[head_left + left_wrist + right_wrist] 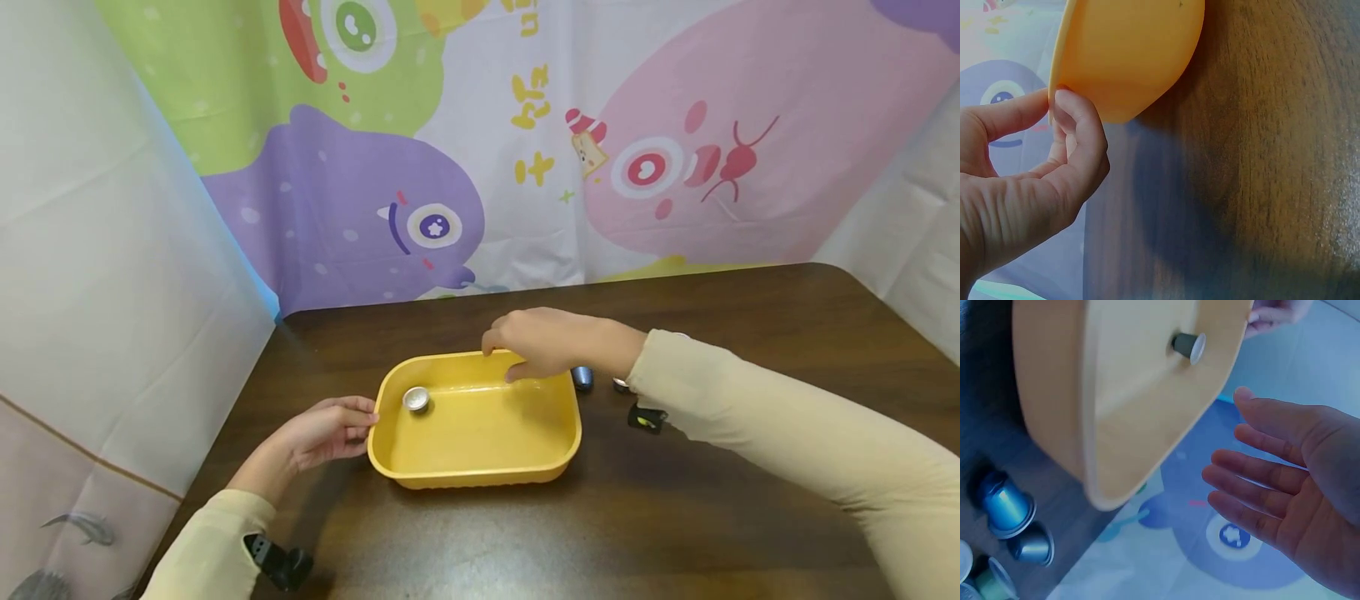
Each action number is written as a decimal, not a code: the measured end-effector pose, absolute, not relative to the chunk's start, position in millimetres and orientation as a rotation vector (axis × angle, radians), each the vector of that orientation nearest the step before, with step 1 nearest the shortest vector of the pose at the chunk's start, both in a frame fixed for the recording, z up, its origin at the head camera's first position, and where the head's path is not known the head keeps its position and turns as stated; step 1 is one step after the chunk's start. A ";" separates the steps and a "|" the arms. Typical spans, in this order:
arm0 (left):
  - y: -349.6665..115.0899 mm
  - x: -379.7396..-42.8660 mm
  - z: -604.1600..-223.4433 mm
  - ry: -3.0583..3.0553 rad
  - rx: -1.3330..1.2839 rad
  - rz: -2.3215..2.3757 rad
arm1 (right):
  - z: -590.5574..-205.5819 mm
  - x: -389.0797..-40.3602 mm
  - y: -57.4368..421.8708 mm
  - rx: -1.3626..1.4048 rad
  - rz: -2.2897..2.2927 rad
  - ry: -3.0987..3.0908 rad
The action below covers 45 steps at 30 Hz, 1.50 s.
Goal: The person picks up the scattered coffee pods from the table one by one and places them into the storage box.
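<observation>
A yellow rectangular tub (480, 437) stands on the dark table. One coffee capsule (416, 400) sits inside it near the left wall; its pale lid faces up. My left hand (326, 433) pinches the tub's left rim between thumb and fingers, as the left wrist view shows on the tub wall (1135, 50). Above the tub's far right part hovers my right hand (551, 340), its fingers loosely bent. In the right wrist view the palm of the right hand (1297, 481) holds nothing, and the capsule (1188, 347) shows a dark body.
Right of the tub, partly hidden by the right arm, lie several more capsules, among them a blue capsule (1005, 503), a dark grey-blue capsule (1032, 544) and a green capsule (992, 582). A cartoon-printed curtain (345, 217) hangs behind the wooden table (675, 533).
</observation>
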<state>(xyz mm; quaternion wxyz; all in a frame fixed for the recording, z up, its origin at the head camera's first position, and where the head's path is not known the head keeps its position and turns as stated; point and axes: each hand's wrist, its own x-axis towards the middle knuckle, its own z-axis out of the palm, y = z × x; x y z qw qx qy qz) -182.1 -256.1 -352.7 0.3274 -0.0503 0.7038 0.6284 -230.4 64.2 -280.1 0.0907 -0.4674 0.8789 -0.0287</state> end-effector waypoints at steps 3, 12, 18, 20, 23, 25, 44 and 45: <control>-255.6 -183.1 -352.4 1.850 -0.141 1.643 | -277.9 -231.8 76.8 -1.384 -0.145 2.636; -255.1 -182.8 -352.5 1.850 -0.149 1.645 | -276.7 -228.3 106.7 -1.378 -0.215 2.717; -254.2 -181.9 -353.1 1.858 -0.161 1.641 | -281.8 -223.9 127.4 -1.321 -0.305 2.762; -254.2 -181.8 -353.5 1.858 -0.161 1.645 | -284.2 -222.8 134.4 -1.293 -0.329 2.775; -254.1 -181.8 -354.4 1.856 -0.159 1.652 | -290.0 -221.8 145.8 -1.254 -0.357 2.786; -254.0 -181.7 -354.7 1.854 -0.159 1.654 | -294.2 -221.3 153.1 -1.252 -0.377 2.790; -253.8 -178.9 -354.9 1.857 -0.165 1.660 | -333.8 -216.8 204.3 -1.056 -0.484 2.839; -253.9 -179.5 -354.8 1.857 -0.162 1.661 | -335.3 -217.0 205.8 -1.059 -0.481 2.842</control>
